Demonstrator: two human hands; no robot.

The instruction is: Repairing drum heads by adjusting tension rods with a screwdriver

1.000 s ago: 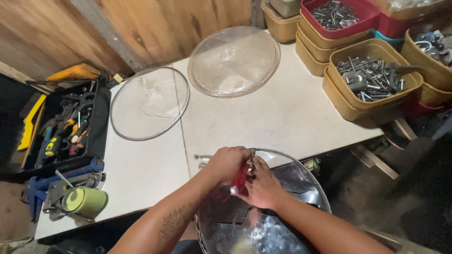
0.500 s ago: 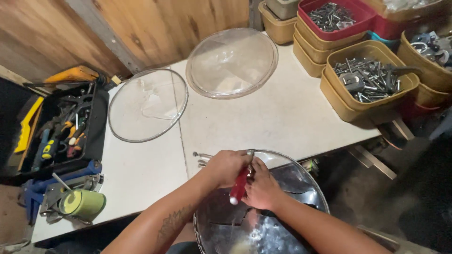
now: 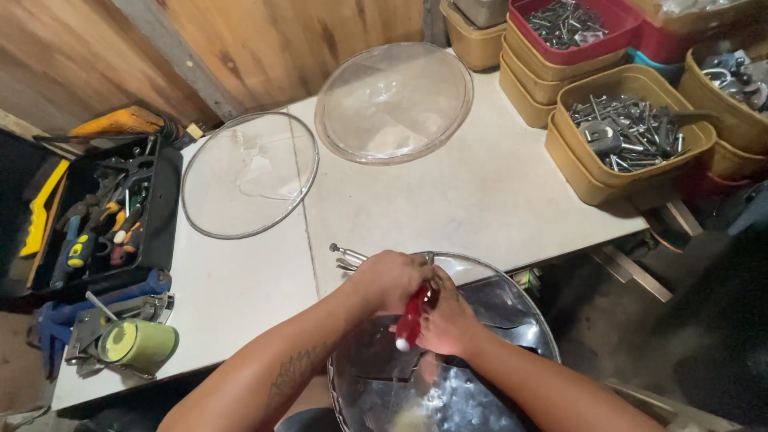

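left hand [image 3: 388,280]: fingers curled shut around the upper part of the red-handled screwdriver [image 3: 411,318], knuckles up, at the near edge of the table [image 3: 496,200].
right hand [image 3: 448,320]: closed, pressed against the left hand and the red handle from the right side; both hands are together over the metal cover.
red-handled screwdriver: held between both hands, tilted, its white-tipped butt end pointing down toward the person; the working end is hidden under the hands.
metal cover [image 3: 480,376]: round, shiny, dished, lying below the hands and overhanging the near table edge; the far rim lies just beyond the knuckles.
small metal fitting [image 3: 346,256]: pokes out to the left of the left hand, at the cover's rim; what it is cannot be told.
clear domes: one round transparent dome [image 3: 250,174] lies flat on the table left of centre, a second transparent dome [image 3: 394,102] lies behind it toward the wooden wall [image 3: 240,48], their rims near each other.
bins: tan bin of metal hardware [image 3: 632,136] on the table's right end, a red bin [image 3: 572,28] of similar parts stacked behind it on more tan bins.
tool tray [image 3: 104,216]: black, full of hand tools, just left of the table.
green tape roll [image 3: 140,344]: lies at the near left corner, on a metal tool.
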